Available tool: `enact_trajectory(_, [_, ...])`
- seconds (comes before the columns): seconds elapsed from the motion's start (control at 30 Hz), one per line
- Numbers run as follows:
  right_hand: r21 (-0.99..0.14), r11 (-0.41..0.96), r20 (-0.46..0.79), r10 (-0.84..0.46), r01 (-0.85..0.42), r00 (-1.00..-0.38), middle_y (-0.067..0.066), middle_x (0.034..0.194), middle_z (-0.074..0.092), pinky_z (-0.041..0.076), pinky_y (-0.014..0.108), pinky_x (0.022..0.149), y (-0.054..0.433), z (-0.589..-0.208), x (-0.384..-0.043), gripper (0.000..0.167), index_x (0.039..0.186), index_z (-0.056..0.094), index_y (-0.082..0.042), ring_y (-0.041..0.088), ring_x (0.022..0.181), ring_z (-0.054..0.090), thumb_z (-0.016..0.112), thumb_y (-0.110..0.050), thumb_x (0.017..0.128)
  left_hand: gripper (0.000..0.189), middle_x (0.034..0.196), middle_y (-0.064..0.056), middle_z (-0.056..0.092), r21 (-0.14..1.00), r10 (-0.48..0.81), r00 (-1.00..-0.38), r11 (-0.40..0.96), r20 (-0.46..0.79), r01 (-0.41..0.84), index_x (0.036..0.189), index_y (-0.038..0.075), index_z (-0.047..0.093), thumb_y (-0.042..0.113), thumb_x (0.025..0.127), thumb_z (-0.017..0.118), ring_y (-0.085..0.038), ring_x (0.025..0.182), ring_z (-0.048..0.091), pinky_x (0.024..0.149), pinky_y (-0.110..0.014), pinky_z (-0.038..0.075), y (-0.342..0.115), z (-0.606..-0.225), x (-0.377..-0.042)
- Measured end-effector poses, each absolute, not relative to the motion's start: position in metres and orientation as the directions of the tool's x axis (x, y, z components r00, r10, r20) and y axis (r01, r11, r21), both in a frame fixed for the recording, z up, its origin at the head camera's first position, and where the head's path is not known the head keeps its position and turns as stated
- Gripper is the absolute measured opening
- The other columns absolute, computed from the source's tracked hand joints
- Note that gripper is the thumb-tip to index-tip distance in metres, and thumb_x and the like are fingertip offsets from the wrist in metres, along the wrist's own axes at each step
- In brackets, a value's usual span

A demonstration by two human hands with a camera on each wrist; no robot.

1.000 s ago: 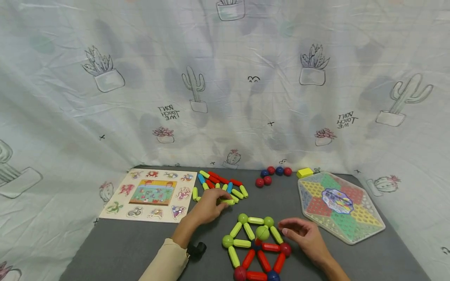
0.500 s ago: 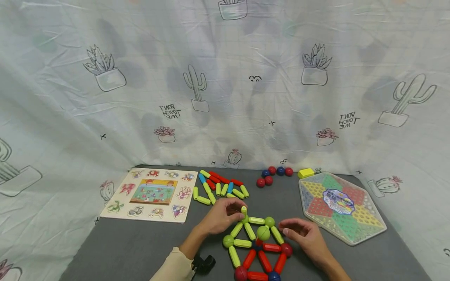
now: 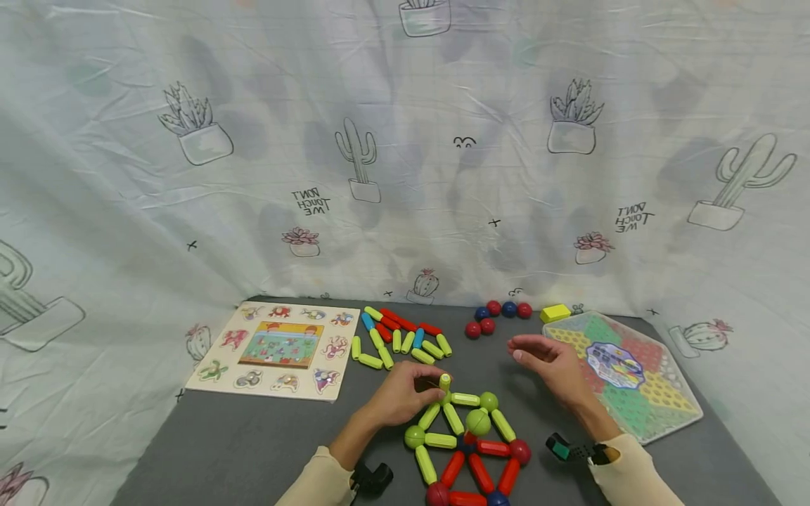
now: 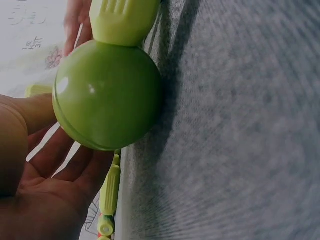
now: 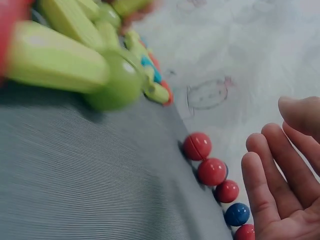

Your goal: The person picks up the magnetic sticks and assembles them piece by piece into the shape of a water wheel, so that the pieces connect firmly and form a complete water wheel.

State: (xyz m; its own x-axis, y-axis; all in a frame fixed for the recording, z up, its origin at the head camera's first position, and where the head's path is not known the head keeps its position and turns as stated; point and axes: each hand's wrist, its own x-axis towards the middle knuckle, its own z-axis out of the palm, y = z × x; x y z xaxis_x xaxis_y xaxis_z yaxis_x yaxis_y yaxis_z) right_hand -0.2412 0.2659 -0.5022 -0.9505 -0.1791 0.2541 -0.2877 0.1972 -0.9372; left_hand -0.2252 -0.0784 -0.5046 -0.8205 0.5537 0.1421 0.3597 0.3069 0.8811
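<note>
My left hand point(image 3: 405, 395) pinches a yellow-green rod point(image 3: 445, 381) that stands upright on the green ball at the far left corner of a ball-and-rod structure. In the left wrist view, a nearer green ball point(image 4: 107, 95) covers part of the fingers, and the rod's end shows beside the thumb. The structure joins yellow-green rods point(image 3: 440, 440) and red rods point(image 3: 452, 469) through green, red and blue balls, with one green ball point(image 3: 478, 422) raised near its middle. My right hand point(image 3: 549, 367) is empty above the table, right of the structure, its fingers extended in the right wrist view.
Loose yellow-green, red and blue rods point(image 3: 396, 342) lie behind the left hand. Several red and blue balls point(image 3: 487, 326) sit at the back, near a yellow block point(image 3: 555, 313). A wooden picture puzzle point(image 3: 266, 383) is at left, a hexagonal game board point(image 3: 661, 400) at right.
The left hand has come from the loose rods to the structure with a yellow-green rod and set it upright on the corner ball. The right hand has moved away toward the back.
</note>
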Motion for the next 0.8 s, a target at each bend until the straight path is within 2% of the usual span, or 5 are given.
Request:
enact_trajectory(0.13, [-0.939, 0.233, 0.219, -0.162, -0.253, -0.962, 0.023, 0.129, 0.078, 0.061, 0.019, 0.093, 0.264, -0.498, -0.267, 0.035, 0.135, 0.071, 0.006, 0.0, 0.109, 0.076, 0.075, -0.011, 0.105, 0.027, 0.117, -0.003, 0.082, 0.876, 0.546, -0.826, 0.321, 0.14, 0.36, 0.126, 0.004, 0.081, 0.013, 0.101, 0.08, -0.016, 0.106, 0.075, 0.093, -0.025, 0.058, -0.078, -0.505, -0.225])
enact_trajectory(0.33, [-0.929, 0.31, 0.167, -0.13, -0.2, -0.977, 0.019, 0.131, 0.077, 0.059, 0.017, 0.093, 0.26, -0.499, -0.298, 0.039, 0.136, 0.074, -0.003, -0.002, 0.107, 0.074, 0.081, -0.023, 0.102, 0.027, 0.116, -0.002, 0.082, 0.874, 0.539, -0.832, 0.333, 0.131, 0.354, 0.126, 0.006, 0.081, 0.015, 0.101, 0.08, -0.013, 0.106, 0.075, 0.094, -0.026, 0.059, -0.078, -0.505, -0.225])
enact_trajectory(0.6, [-0.928, 0.324, 0.156, -0.114, -0.185, -0.981, 0.023, 0.142, 0.072, 0.056, 0.013, 0.094, 0.254, -0.507, -0.322, 0.046, 0.142, 0.071, -0.002, -0.008, 0.11, 0.07, 0.081, -0.024, 0.102, 0.026, 0.116, -0.001, 0.082, 0.878, 0.531, -0.837, 0.328, 0.133, 0.348, 0.125, 0.009, 0.082, 0.015, 0.1, 0.081, -0.011, 0.105, 0.075, 0.093, -0.025, 0.058, -0.078, -0.507, -0.225])
enact_trajectory(0.8, [-0.909, 0.373, 0.166, -0.093, -0.189, -0.982, 0.022, 0.139, 0.074, 0.054, 0.011, 0.092, 0.25, -0.514, -0.329, 0.043, 0.138, 0.074, -0.001, -0.01, 0.108, 0.068, 0.081, -0.022, 0.102, 0.026, 0.116, -0.002, 0.082, 0.88, 0.527, -0.84, 0.329, 0.129, 0.342, 0.126, 0.007, 0.082, 0.014, 0.1, 0.081, -0.011, 0.104, 0.074, 0.092, -0.024, 0.058, -0.078, -0.507, -0.224])
